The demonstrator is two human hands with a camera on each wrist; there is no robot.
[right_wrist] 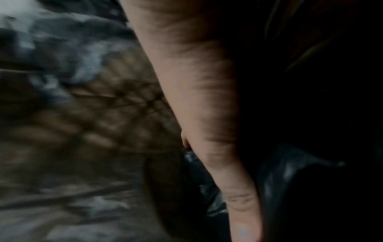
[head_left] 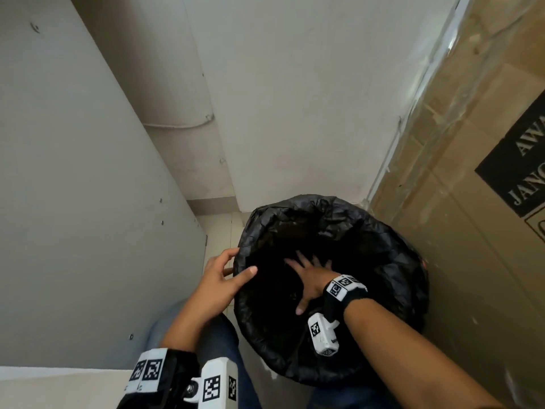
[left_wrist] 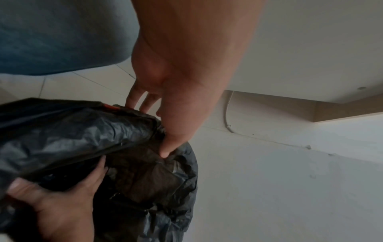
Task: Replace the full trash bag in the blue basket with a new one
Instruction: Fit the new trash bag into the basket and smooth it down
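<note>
Lining the basket with a black trash bag [head_left: 383, 246]

Left hand [head_left: 219, 283] pinches the bag's near-left rim, thumb inside; right hand [head_left: 309, 278], fingers spread flat, presses the liner downward inside, nearer the bottom.

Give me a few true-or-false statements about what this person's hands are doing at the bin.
1. The right hand reaches inside the black trash bag with fingers spread. True.
2. The left hand hangs away from the bag. False: it is at the bag's rim, thumb on the inside and fingers outside.
3. A cardboard box stands right beside the bin. True.
4. The bag's top is tied shut. False: it is open, draped over the bin's edge.
5. Both wrists wear bands with black-and-white markers. True.
</note>
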